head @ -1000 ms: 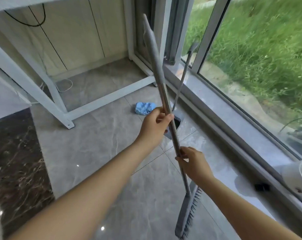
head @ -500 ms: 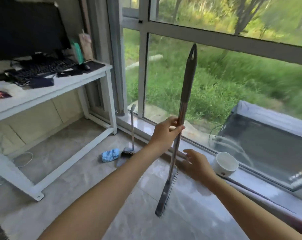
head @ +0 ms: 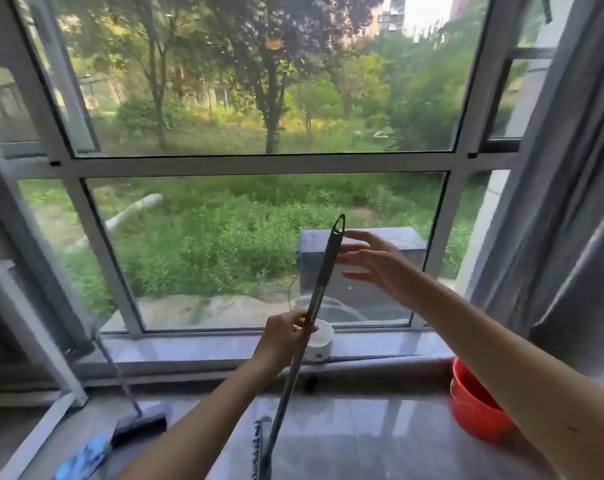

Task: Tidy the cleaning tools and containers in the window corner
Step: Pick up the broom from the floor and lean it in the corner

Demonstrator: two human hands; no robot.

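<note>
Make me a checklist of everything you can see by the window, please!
Surface: grey tile floor, glossy; stone window ledge.
Job's things: long-handled brush held upright; second brush leaning by the ledge; white cup on the ledge; red basin on the floor.
Clutter: blue cloth on the floor.
Hands: left hand grips the handle; right hand open beside its top.
Cables: nothing seen indoors.
Surroundings: grey curtain; garden outside.

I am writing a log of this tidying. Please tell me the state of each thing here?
Long-handled brush: upright, tilted, held mid-shaft.
Left hand: grips the shaft.
Right hand: open, beside the handle top.
White cup: upright on the sill.
Red basin: on the floor.
Second brush: head on the floor.
</note>
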